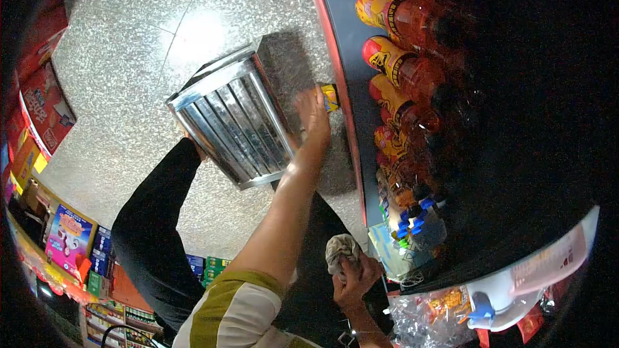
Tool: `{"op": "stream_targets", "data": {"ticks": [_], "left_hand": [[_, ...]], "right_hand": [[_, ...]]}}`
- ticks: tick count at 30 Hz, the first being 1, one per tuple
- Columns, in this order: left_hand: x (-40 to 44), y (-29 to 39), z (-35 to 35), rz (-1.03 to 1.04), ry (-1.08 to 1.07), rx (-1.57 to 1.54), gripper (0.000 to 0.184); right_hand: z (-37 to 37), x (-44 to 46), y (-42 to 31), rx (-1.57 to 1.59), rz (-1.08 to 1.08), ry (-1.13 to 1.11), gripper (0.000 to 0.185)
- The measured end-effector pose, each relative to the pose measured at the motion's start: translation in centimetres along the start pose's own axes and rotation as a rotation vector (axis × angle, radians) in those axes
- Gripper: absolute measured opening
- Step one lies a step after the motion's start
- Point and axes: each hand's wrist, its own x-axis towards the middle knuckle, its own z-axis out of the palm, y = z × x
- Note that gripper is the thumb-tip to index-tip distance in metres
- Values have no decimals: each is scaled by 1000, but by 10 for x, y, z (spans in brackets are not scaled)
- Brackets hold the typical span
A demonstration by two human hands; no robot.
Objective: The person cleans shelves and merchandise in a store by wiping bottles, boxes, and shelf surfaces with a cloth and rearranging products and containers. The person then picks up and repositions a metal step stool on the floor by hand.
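My left hand (314,113) reaches down over the floor, its fingers apart and partly smeared by motion. Beside its fingertips is a small yellow packet (330,98), close to the red edge of the shelf; whether they touch I cannot tell. Between my legs stands a shiny metal stool (235,125) with a slatted top, just left of my left forearm. Lower right, my right hand (353,280) is closed around a crumpled, greyish patterned cloth (342,254).
Bottles of orange drink (393,16) with yellow labels line the dark shelf (345,26) on the right. Red cartons (48,106) stand at the left on the speckled floor (129,45). A clear plastic bag (419,322) and a white basin (516,303) are lower right.
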Motion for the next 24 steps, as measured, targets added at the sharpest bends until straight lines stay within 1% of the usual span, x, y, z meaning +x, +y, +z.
{"op": "stream_targets", "data": {"ticks": [1, 2, 3, 6, 9, 10, 11, 12, 14, 15, 17, 18, 21, 22, 23, 24], "left_hand": [[4, -4, 3, 42, 25, -2, 55], [5, -8, 6, 87, 49, -4, 53], [8, -9, 9, 134, 77, -5, 50], [12, -5, 8, 22, -146, -199, 51], [-4, 6, -16, -252, -122, -565, 58], [-2, 3, 3, -291, -138, -727, 60], [3, 0, 43, -330, -154, -890, 62], [0, -2, 40, -336, -200, -1044, 63], [-11, -8, -7, -333, -319, -1335, 65], [-18, -13, -37, -309, -388, -1474, 66], [-36, -15, -82, -357, -351, -1454, 68], [-48, -16, -103, -378, -337, -1445, 69], [-89, -36, -213, -155, -359, -1571, 66], [-101, -45, -234, 10, -362, -1721, 65], [-112, -54, -256, 142, -358, -1715, 67], [-126, -65, -298, 271, -356, -1702, 69]], "right_hand": [[0, 0, 0, -17, 4, -18, 37], [6, -8, 4, -6, 4, 15, 40], [6, 0, 4, -18, -13, 16, 40], [-5, 12, -7, -28, -34, 15, 38], [-1, 10, -8, 14, -19, 47, 36], [1, 6, -9, 30, -4, 48, 36], [0, 2, -12, 44, 12, 48, 36], [-3, 4, -17, 10, -20, 36, 37], [-8, 15, -29, -59, -90, 14, 40], [-4, 13, -31, -24, -74, 29, 41], [0, 9, -39, 42, -39, 58, 43], [-4, 12, -47, 40, -44, 34, 45], [-7, 12, -66, 36, 53, -3, 48], [-7, 11, -73, 15, 49, 22, 51], [-6, 12, -79, 9, 86, -16, 52], [-4, 11, -85, 4, 125, -56, 53]]}}
